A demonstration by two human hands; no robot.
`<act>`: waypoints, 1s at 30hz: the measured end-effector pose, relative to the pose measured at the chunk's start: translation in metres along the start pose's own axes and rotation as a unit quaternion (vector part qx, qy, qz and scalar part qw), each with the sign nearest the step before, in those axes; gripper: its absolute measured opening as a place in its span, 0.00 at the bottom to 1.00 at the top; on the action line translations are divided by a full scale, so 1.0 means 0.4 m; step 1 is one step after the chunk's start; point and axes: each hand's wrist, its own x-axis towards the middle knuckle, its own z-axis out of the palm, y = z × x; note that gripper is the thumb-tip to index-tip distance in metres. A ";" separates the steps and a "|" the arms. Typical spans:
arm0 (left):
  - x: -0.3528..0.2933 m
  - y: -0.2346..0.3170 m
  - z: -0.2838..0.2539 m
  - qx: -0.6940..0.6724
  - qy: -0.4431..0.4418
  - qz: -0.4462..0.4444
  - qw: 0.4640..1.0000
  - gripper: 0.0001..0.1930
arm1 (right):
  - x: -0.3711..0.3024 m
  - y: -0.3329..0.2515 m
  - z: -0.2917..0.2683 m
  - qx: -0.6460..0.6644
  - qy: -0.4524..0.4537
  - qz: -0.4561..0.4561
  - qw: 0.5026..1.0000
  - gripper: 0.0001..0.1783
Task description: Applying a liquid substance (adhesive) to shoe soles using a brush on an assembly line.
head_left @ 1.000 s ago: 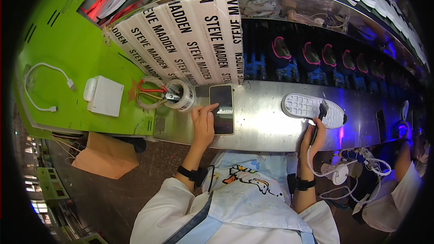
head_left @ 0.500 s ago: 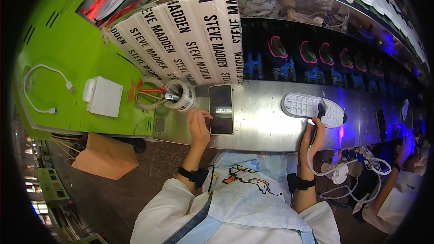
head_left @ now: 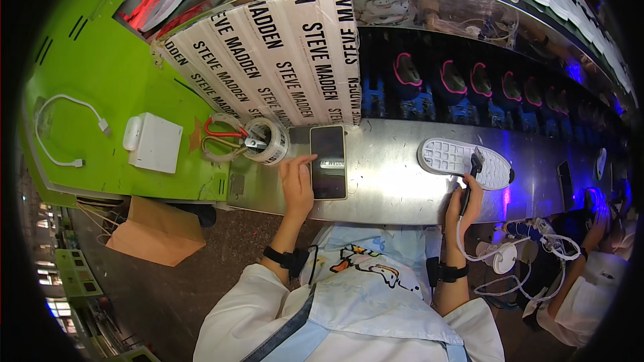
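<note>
My left hand (head_left: 297,186) rests at the left side of a phone (head_left: 328,177) lying face up on the metal worktop. Its index finger reaches out to the phone's left edge, and nothing is held in it. A white shoe sole (head_left: 448,156) lies to the right, its gridded inner side up. My right hand (head_left: 467,202) grips the dark handle of a brush (head_left: 477,164), whose bristles touch the sole's inner side. A pale tube (head_left: 463,243) trails from the brush handle down past my right wrist.
Left of the phone, a tape roll (head_left: 276,149) holds scissors (head_left: 253,142). A large printed cardboard sheet (head_left: 295,60) leans behind. Dark shoe uppers with pink edges (head_left: 407,70) line a conveyor at the back. A white box (head_left: 157,144) sits on the green surface; a co-worker's arm (head_left: 570,281) is at right.
My left index finger has stretched up and forward to the phone's edge. The row of shoe uppers has shifted slightly left. My right hand, brush and sole look nearly the same.
</note>
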 end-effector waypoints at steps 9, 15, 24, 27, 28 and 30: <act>-0.015 -0.034 -0.002 0.017 -0.077 0.048 0.996 0.15 | 0.003 -0.005 -0.005 0.000 0.002 -0.009 1.000 0.19; -0.022 -0.029 0.005 -0.114 0.022 -0.023 0.993 0.15 | 0.002 -0.003 -0.002 0.000 -0.002 -0.014 1.000 0.18; -0.003 -0.002 0.002 -0.052 0.032 -0.018 0.998 0.13 | 0.000 0.003 -0.006 0.002 -0.005 -0.018 1.000 0.18; -0.002 -0.006 0.005 -0.054 0.034 -0.020 0.998 0.13 | 0.000 0.007 -0.005 0.006 -0.009 -0.018 1.000 0.20; -0.001 -0.003 0.004 -0.047 0.029 -0.018 0.998 0.13 | 0.001 0.007 -0.006 0.005 -0.010 -0.021 1.000 0.21; 0.001 0.003 0.002 -0.041 0.024 -0.016 0.999 0.13 | 0.002 0.005 -0.009 0.003 -0.010 -0.024 1.000 0.22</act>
